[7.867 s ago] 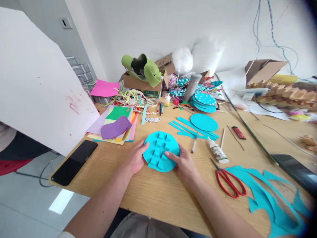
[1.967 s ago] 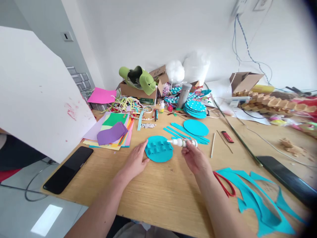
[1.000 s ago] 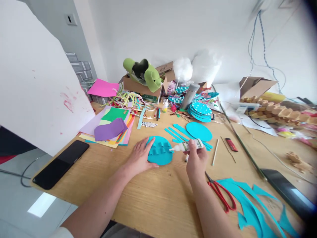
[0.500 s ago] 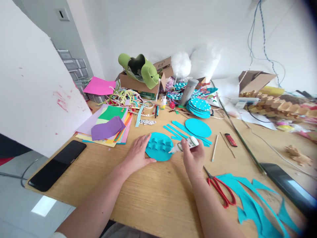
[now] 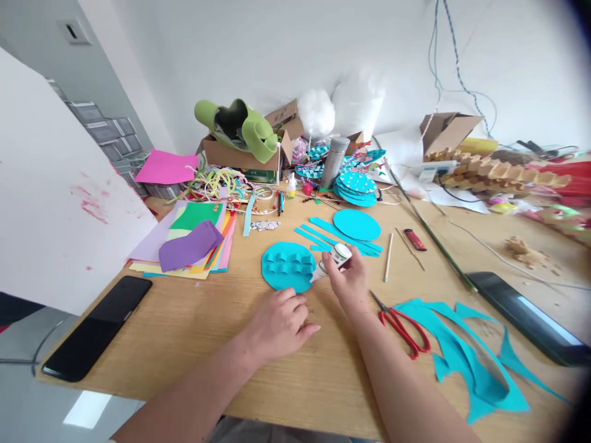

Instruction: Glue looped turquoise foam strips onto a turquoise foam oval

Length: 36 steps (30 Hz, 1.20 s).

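Observation:
A blue paper disc (image 5: 289,283) lies on the table, with two rows of small curled paper strips (image 5: 289,263) standing on it. My left hand (image 5: 281,323) rests at the disc's near edge, fingers loosely bent and thumb apart, holding nothing. In my right hand (image 5: 348,280) is a white glue bottle (image 5: 340,253), tilted with its nozzle down at the disc's right edge. Just beyond that hand lie several cut blue paper strips (image 5: 323,237) and a plain blue paper oval (image 5: 357,224).
Red-handled scissors (image 5: 406,332) and blue paper offcuts (image 5: 466,351) lie to the right. A black phone (image 5: 96,326) is at the left, near stacked coloured paper (image 5: 148,243). A red lighter (image 5: 415,240), a green stick (image 5: 429,231) and a metal flask (image 5: 335,163) stand or lie farther back.
My left hand has let go of the disc's left side and moved right to its near edge. The glue bottle stays at the disc's right edge. The camera view has shifted.

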### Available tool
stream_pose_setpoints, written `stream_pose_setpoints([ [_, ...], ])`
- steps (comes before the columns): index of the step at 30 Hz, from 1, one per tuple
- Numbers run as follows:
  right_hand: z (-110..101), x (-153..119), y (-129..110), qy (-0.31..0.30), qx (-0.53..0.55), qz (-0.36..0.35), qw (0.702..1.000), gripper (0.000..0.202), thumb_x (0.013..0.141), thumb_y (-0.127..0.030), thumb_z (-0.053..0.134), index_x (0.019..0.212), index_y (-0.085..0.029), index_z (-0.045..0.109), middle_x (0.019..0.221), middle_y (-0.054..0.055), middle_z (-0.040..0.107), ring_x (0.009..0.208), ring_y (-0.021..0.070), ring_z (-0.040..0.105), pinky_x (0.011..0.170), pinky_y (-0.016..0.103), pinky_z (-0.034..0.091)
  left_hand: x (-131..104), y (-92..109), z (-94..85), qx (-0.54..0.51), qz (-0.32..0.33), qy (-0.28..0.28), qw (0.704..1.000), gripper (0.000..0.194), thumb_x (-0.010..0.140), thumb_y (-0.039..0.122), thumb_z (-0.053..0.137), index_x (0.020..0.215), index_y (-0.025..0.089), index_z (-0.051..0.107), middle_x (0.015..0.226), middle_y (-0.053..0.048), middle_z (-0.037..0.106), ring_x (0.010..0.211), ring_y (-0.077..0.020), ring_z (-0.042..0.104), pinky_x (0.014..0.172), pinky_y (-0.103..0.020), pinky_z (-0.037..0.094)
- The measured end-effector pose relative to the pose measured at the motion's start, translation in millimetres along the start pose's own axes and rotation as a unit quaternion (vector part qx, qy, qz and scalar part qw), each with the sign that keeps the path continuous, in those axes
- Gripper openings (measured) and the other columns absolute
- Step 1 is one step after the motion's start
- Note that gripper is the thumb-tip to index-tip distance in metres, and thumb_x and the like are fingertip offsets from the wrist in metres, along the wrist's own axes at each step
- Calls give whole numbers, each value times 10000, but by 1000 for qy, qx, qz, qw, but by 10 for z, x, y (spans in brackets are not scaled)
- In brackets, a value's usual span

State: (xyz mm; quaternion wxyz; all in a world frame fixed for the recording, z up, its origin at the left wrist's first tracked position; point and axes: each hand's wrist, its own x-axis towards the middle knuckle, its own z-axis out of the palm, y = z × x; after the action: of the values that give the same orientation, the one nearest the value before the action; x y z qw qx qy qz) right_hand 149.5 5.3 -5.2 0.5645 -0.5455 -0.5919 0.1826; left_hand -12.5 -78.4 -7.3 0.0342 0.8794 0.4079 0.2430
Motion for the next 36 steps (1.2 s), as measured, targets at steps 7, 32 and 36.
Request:
stream_pose_setpoints([
  [7, 6, -15, 40, -6, -56, -35, 998, 286, 757, -456, 641, 736, -215, 490, 593, -56, 484, 507, 103, 428, 507, 245, 353, -17, -22, 21, 35, -67, -21, 997, 267, 896, 374, 558, 794, 156, 671, 1128, -108, 691, 901, -254, 666, 705, -379, 547],
  [32, 3, -62, 83, -27, -83, -70, 994, 288, 773, -434, 652, 728, -206, 481, 601, -63, 457, 512, 95, 422, 510, 235, 357, -31, 88, 59, 88, -96, -11, 991, 251, 870, 372, 585, 769, 167, 691, 1189, -47, 674, 656, -202, 695, 513, -314, 520],
  [36, -2, -58, 84, -32, -83, -67, 994, 282, 781, -430, 649, 733, -203, 488, 609, -59, 471, 514, 97, 435, 505, 233, 360, -28, 99, 51, 94, -113, -30, 989, 232, 876, 358, 575, 800, 178, 699, 1231, -37, 651, 658, -206, 696, 520, -333, 531],
])
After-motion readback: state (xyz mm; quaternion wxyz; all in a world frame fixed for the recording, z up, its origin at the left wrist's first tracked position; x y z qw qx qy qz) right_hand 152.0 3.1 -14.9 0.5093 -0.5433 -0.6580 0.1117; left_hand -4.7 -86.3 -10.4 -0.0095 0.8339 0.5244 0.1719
